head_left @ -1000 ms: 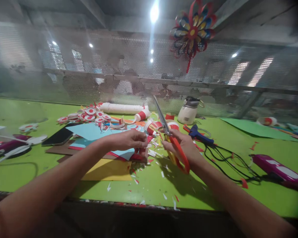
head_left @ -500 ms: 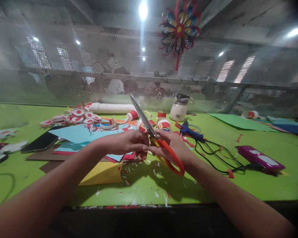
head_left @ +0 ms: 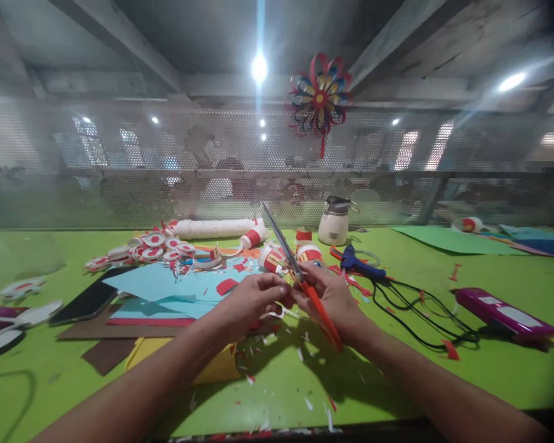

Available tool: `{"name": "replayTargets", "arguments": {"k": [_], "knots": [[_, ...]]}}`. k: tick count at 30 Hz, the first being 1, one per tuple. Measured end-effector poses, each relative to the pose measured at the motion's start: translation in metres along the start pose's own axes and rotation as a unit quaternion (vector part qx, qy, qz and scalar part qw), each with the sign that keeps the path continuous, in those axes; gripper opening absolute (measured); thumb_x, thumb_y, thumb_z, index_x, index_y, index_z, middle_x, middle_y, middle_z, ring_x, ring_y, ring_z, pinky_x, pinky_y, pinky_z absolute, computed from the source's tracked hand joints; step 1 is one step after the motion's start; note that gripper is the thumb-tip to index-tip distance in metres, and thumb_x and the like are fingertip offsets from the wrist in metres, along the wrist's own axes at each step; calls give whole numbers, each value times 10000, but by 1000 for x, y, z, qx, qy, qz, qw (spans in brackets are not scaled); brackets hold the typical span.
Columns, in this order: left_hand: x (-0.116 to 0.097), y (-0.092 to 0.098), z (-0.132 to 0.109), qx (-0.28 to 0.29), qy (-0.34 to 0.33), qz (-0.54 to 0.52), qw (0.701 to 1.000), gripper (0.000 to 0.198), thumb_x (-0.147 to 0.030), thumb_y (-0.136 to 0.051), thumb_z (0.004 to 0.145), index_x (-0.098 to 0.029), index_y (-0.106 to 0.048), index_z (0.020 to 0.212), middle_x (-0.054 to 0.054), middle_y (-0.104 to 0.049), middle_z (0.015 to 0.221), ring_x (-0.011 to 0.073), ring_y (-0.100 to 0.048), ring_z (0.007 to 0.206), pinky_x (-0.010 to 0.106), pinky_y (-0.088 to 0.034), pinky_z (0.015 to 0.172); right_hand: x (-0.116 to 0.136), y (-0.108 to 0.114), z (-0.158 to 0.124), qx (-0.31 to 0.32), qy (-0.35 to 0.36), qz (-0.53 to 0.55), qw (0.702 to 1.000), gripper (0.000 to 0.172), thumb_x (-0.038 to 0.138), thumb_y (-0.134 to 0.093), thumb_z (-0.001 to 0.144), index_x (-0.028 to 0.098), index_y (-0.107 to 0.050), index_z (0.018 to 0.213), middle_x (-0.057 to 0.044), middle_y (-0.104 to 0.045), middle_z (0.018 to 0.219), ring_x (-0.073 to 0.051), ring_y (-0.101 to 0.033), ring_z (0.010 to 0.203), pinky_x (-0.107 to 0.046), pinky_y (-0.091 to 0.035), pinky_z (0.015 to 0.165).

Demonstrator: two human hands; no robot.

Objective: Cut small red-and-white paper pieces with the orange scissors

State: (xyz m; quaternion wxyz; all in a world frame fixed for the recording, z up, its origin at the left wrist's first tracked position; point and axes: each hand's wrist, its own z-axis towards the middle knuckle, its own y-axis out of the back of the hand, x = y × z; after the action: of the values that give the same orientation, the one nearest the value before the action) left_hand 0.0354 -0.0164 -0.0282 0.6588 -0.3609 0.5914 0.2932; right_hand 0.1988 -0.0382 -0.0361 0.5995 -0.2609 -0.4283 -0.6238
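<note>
A pair of scissors [head_left: 286,246] with orange handles rests in my right hand [head_left: 335,298], its blades pointing up and to the left. My left hand [head_left: 252,299] is closed in a pinch just left of it, the fingertips close to those of my right hand. What the pinch holds is too small to make out; a thin white curl [head_left: 290,314] shows below the fingertips. Beyond the hands stand red-and-white paper cups [head_left: 272,257]. Under and beside my left forearm lie light blue paper sheets [head_left: 152,284] and yellow paper [head_left: 219,364].
On the green table [head_left: 415,375] lie paper scraps. At the left are a black phone [head_left: 90,295] and a pile of red-and-white paper discs [head_left: 152,243]. Right of my hands lie a blue glue gun [head_left: 362,266], its cables and a purple box [head_left: 505,314]. A jug [head_left: 333,223] stands behind.
The view has tilted up, so the table sits lower in the picture. My hands stay close together, and the scissors now appear more edge-on, with the yellow inside their handles hidden.
</note>
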Motion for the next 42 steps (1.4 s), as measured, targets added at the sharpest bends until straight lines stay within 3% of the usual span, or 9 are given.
{"name": "replayTargets", "arguments": {"k": [4,9,14,21,30,37,42], "knots": [[4,-2,1,-31,-26,-50,998,118,-225,-671,677,-128,-606,697,25,-606,669,76,-510,585,207,-365,575,-2,-3,1,-10,8,1,1000,466,111,-653,677,170,-571,1131,-47,-656,926,-166,-612,766,-290,-497,704],[4,-5,-1,-30,-14,-99,995,160,-242,-702,665,-109,-636,727,52,-611,720,99,-549,688,225,-402,673,5,-6,1,-46,0,0,999,404,168,-639,701,158,-570,1099,-43,-653,865,-156,-610,722,-290,-506,677],[5,-4,-1,-39,-13,-87,995,166,-263,-696,675,-120,-633,731,42,-606,704,85,-537,647,201,-386,603,13,-7,1,-66,-13,-15,998,360,186,-665,672,163,-602,1026,-33,-651,816,-171,-608,729,-306,-508,680],[3,-4,-3,-17,5,-87,996,227,-339,-684,675,-148,-595,758,41,-619,770,79,-528,560,237,-398,561,21,-10,-1,-44,-44,-9,998,358,162,-651,673,156,-599,1027,-42,-682,849,-181,-637,771,-299,-520,697],[2,-2,-4,-54,19,-43,997,204,-301,-703,638,-136,-589,672,9,-592,634,56,-441,470,214,-353,475,11,-8,-1,2,-49,4,999,385,169,-684,651,164,-607,1028,-51,-682,888,-187,-636,776,-316,-509,700],[-13,13,0,-143,-53,-63,986,161,-245,-713,628,-124,-614,667,27,-616,677,113,-571,674,246,-434,686,27,-8,0,-10,-82,-84,993,346,206,-618,700,148,-615,1041,-9,-634,738,-147,-558,631,-272,-474,582],[-26,27,0,-224,-75,-101,966,141,-239,-687,665,-124,-616,707,46,-633,721,124,-598,722,235,-441,701,32,-5,1,18,-115,-141,983,354,236,-580,748,120,-586,1083,-9,-581,699,-132,-511,582,-250,-434,550]]}}
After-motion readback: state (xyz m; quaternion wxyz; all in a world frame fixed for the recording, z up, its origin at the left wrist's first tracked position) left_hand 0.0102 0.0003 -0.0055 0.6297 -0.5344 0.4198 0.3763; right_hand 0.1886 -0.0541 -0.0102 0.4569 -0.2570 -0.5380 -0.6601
